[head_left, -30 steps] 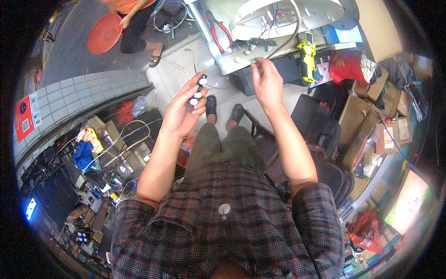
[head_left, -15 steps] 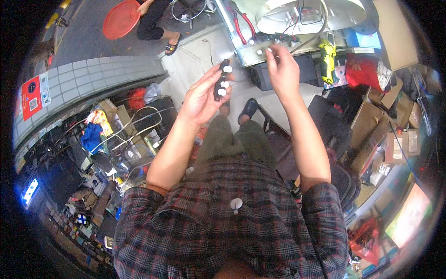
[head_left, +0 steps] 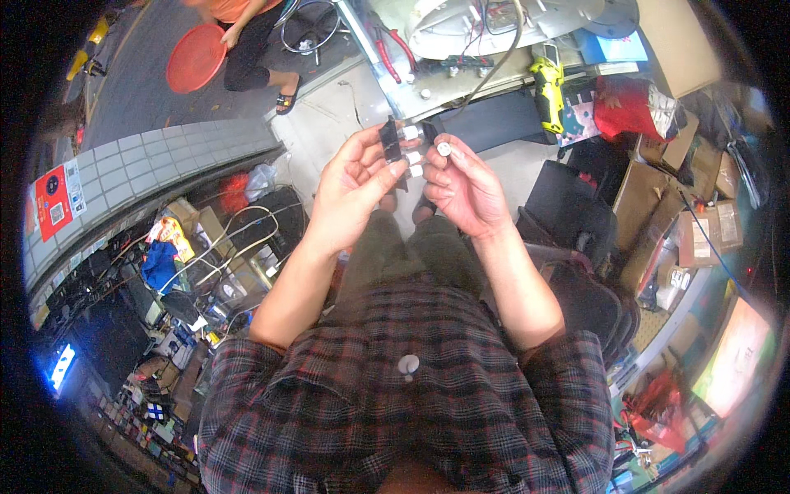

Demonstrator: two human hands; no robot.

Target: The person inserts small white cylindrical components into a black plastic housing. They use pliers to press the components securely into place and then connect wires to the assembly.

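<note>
Two pinches, upper centre: left hand (head_left: pixel 355 183) held a black strip (head_left: pixel 391 142), seemingly for steadiness; right hand (head_left: pixel 467 188), a white piece (head_left: pixel 443 149).

Your left grip (head_left: pixel 352 188) covers part of the black strip (head_left: pixel 392 142); on the small white piece (head_left: pixel 444 149) in your right grip (head_left: pixel 469 195), the dark marks are too small to tell. The top edge cuts off the white oval housing (head_left: pixel 448 31) and another person (head_left: pixel 248 64).

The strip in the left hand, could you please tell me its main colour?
The strip is mainly black, shown best in the head view.
</note>
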